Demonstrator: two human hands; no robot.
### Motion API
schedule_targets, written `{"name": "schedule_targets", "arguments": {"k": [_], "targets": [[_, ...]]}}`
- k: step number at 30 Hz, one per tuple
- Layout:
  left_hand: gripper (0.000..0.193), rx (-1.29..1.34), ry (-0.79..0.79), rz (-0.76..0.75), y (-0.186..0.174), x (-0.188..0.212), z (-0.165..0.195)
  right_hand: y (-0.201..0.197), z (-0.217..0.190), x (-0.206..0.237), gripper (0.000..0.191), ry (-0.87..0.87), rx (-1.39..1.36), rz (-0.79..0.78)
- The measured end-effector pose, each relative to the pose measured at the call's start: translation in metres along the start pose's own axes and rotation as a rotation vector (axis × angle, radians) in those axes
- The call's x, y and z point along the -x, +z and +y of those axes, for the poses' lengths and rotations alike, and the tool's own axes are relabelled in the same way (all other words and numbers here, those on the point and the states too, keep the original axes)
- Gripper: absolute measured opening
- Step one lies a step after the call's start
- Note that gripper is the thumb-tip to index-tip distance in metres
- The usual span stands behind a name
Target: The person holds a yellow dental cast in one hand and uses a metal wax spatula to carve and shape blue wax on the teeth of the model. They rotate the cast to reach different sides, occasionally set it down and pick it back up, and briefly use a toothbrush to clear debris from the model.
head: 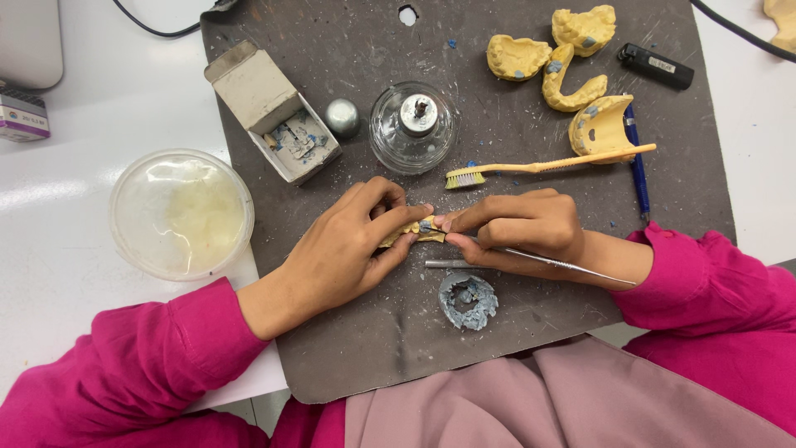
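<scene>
Over the middle of the dark grey work mat (365, 332), both hands meet on a small yellow dental cast (412, 230). Her left hand (348, 249) is clasped around the cast, thumb under and fingers over it, holding it just above the mat. Her right hand (522, 228) pinches a thin metal carving tool (564, 264), its tip at the cast's edge beside a bit of blue-grey wax. Just below the hands lie a short metal rod (444, 264) and a ragged ring of grey-blue wax (468, 300). Behind the hands stand a glass spirit lamp (413, 124), its metal cap (342, 117) and an open cardboard box (274, 112) of wax scraps. A toothbrush (539, 166) lies to the right, near four more yellow casts (564, 62), a blue pen (637, 166) and a black lighter (655, 66). On the white counter (66, 249) to the left sits a clear lidded tub (181, 213).
</scene>
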State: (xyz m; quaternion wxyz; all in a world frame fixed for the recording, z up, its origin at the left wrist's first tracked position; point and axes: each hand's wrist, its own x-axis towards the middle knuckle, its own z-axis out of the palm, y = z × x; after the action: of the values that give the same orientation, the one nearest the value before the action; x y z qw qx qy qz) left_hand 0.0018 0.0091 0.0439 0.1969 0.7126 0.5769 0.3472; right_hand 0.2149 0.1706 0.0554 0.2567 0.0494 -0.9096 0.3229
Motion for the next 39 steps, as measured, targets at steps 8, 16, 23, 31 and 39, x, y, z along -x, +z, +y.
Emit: {"name": "schedule_targets", "arguments": {"k": [8,16,23,31,39], "targets": [[0.037,0.010,-0.005,-0.002,-0.0001,-0.0011,0.0000,-0.0018,0.0014,-0.0022,0.028,0.069,-0.113,-0.002],[0.040,0.064,0.010,-0.027,-0.0008,-0.0019,-0.0028,-0.0030,0.0046,-0.0005,0.034,0.196,-0.255,-0.002],[0.036,0.064,0.037,-0.029,0.0012,-0.0012,-0.0054,-0.0023,0.0059,0.0015,0.029,0.230,-0.277,-0.025],[0.036,0.059,0.041,-0.037,0.0012,-0.0013,-0.0067,-0.0035,0.0033,0.0009,0.026,0.239,-0.277,-0.035],[0.035,0.053,0.048,-0.034,0.0013,-0.0014,-0.0071,-0.0028,0.0040,0.0006,0.026,0.239,-0.286,-0.039]]}}
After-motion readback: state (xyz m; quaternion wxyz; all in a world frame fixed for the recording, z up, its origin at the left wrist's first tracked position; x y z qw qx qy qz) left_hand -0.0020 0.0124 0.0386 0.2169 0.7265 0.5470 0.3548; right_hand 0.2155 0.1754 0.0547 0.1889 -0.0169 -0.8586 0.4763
